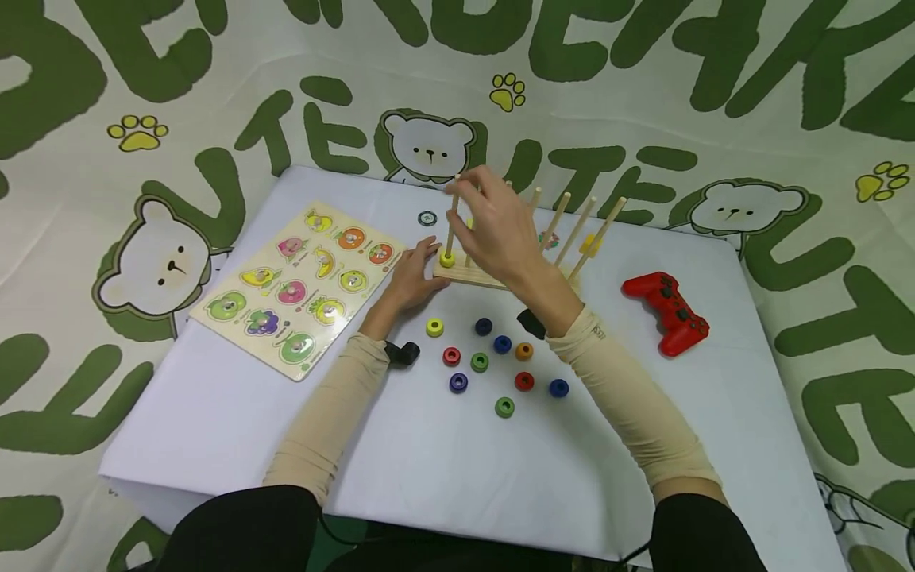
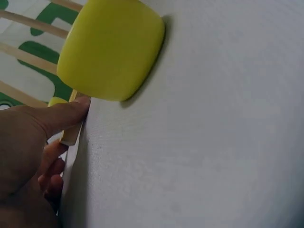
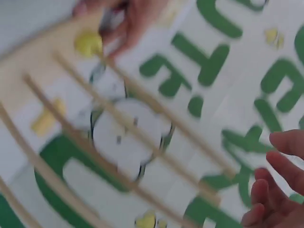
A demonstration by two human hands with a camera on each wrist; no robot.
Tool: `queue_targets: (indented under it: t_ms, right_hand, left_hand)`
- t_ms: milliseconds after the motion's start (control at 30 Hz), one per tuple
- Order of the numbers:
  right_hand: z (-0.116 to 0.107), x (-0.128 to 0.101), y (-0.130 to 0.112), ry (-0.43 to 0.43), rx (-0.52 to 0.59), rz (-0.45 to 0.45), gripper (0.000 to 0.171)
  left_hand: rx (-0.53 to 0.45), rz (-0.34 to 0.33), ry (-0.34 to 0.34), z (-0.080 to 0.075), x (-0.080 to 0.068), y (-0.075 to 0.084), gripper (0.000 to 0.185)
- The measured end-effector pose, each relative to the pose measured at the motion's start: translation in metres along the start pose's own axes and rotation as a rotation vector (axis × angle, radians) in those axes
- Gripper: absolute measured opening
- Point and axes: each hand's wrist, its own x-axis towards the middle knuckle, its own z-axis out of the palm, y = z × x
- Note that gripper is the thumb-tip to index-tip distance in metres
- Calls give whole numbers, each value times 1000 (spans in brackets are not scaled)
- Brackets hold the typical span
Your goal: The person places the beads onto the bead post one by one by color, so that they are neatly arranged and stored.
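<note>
A wooden peg stand (image 1: pixel 472 276) with several upright rods stands near the back of the table. My left hand (image 1: pixel 413 280) holds its left end, the thumb on the front side and the fingers at the back in the left wrist view. A yellow bead (image 1: pixel 446 260) sits at the bottom of the leftmost rod, also visible in the right wrist view (image 3: pixel 88 43). My right hand (image 1: pixel 496 230) is beside the top of that rod, fingers loosely bent with nothing between them. The right wrist view shows these fingers (image 3: pixel 266 187) apart from the rods.
Loose beads lie in front of the stand, including a yellow bead (image 1: pixel 434 326), red bead (image 1: pixel 524 381) and green bead (image 1: pixel 504 407). A fruit puzzle board (image 1: pixel 239 338) lies left, a red game controller (image 1: pixel 668 311) right. Behind the stand is a yellow piece (image 1: pixel 590 245).
</note>
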Motion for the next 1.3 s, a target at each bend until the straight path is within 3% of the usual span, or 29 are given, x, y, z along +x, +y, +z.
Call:
queue_targets:
  t_ms: [100,233,300,367,467,600,733,933,1100,1200,1300]
  right_hand:
    - [18,-24,-12,-198,-5,-35,20]
    - [50,-49,-17,-587,-71,-31,35]
    - [64,-57,-17,-726,-101,-17,44]
    - [76,-61,-15,-805,-111,-3,47]
    - [88,-66,-14,-844,-80,15,42]
    - [92,-69,-12,-807,-27,1,29]
    - [76,-63,-7,-702,51,17,28]
    - [22,-26,6,-368,122,85,33]
    - [-9,9,14,-100,98,127,33]
    - [-13,22,17,-48,63,156,34]
    - [-11,27,17,-49,33,186,34]
  left_hand:
    - [5,35,9,0,-3,-1,86]
    - [-18,55,17,0,-3,-1,86]
    - [-30,39,13,0,-4,-1,86]
    - [-39,22,14,0,-5,-2,88]
    - [-32,0,10,0,-7,-2,88]
    - [-33,-8,19,-2,-8,-2,86]
    - [-19,20,16,-2,-6,-1,84]
    - [-5,-9,4,-2,-2,0,84]
    - [-15,-20,2,-2,-1,1,84]
    - [-20,-11,3,-1,-1,0,83]
    - [-20,-18,-2,2,-2,0,84]
